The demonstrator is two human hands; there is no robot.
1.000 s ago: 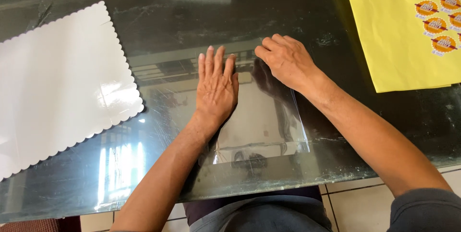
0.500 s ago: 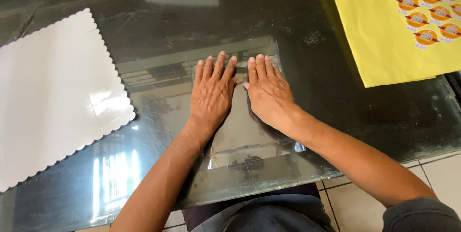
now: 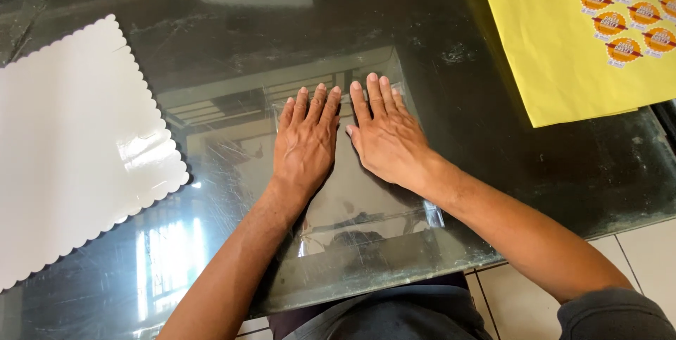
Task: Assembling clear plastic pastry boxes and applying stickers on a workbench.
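Two hands flat on a clear plastic sheet

Two hands lie palm-down, side by side, on a clear plastic sheet (image 3: 366, 203) spread over the dark glass counter (image 3: 436, 37). Left hand (image 3: 305, 144): fully open, fingers straight and close together, pointing away from the person, pressed on the sheet — it grips nothing. Right hand (image 3: 386, 136): likewise open and flat, fingers extended, gripping nothing, its thumb just beside the left hand's index finger; whether the two touch cannot be told.

Sheet position: near the counter's front edge, directly before the person. Its far edge runs just beyond the fingertips; its near edge lies close to the counter's rim, with a slight curl at the right corner. The material is transparent and its left border is hard to trace against the reflections.

Surroundings: a white card with a scalloped edge (image 3: 70, 150) lies flat to the left, well apart from the sheet. A yellow paper sheet (image 3: 556, 51) lies at the upper right — on it a cluster of round orange stickers (image 3: 629, 16). Pale floor tiles (image 3: 634, 255) show below the counter's edge.
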